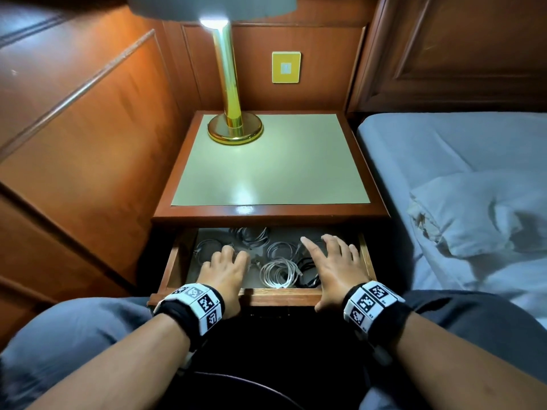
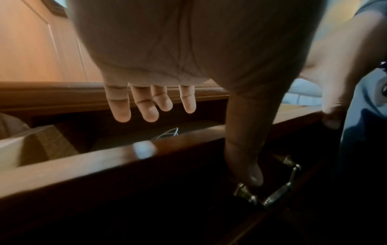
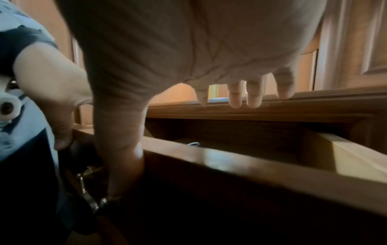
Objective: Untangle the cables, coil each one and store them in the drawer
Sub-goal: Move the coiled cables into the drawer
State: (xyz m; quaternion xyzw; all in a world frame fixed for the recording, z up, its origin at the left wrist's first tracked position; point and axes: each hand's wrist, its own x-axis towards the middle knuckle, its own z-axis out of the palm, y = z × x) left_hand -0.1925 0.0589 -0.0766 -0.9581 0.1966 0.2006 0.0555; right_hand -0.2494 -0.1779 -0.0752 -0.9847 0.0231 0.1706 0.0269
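The nightstand drawer (image 1: 278, 295) is pulled out, with several coiled cables on its floor: a white coil (image 1: 278, 272) at the front, grey coils (image 1: 251, 235) further back and a black cable (image 1: 307, 264) on the right. My left hand (image 1: 225, 267) reaches over the front edge on the left with straight fingers (image 2: 146, 107) above the cables, and its thumb (image 2: 247, 157) hangs down the front face by the metal handle (image 2: 270, 195). My right hand (image 1: 334, 261) mirrors it on the right, with fingers (image 3: 234, 97) spread and thumb (image 3: 121, 165) down beside the handle (image 3: 87, 190). Neither hand holds a cable.
The nightstand top (image 1: 272, 161) carries a brass lamp (image 1: 233, 125) at its back left. A bed (image 1: 444, 149) with a rumpled pillow (image 1: 488, 214) lies close on the right. Wood panelling (image 1: 88, 128) walls in the left side. My knees flank the drawer.
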